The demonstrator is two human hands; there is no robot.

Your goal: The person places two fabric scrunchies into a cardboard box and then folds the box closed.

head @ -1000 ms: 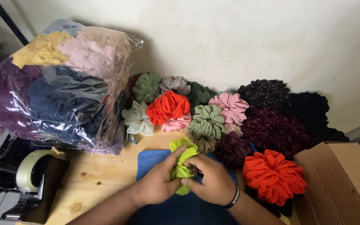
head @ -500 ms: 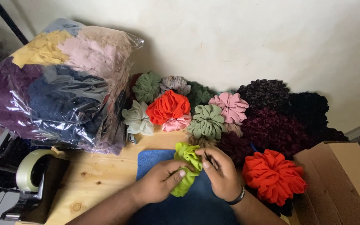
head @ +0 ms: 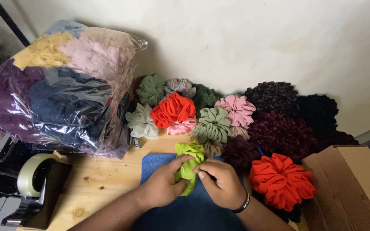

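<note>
Against a pale wall, the wooden worktop (head: 103, 179) is carrying piled scrunchies. Both hands, left (head: 163, 185) and right (head: 223, 182), are now closing around the lime-green scrunchie (head: 189, 160) over the blue cloth (head: 155, 164), having bunched it tighter than a moment earlier.

You're at a small home craft workshop, set up on a wooden desk (head: 103, 179) pushed against a plain wall. Behind the desk's blue cloth (head: 155, 164) lie rows of finished scrunchies (head: 213, 124). Left of them sits a clear bag of fabric (head: 61, 85), a tape dispenser (head: 35, 188) below it, and a cardboard box (head: 352, 179) at right.
</note>
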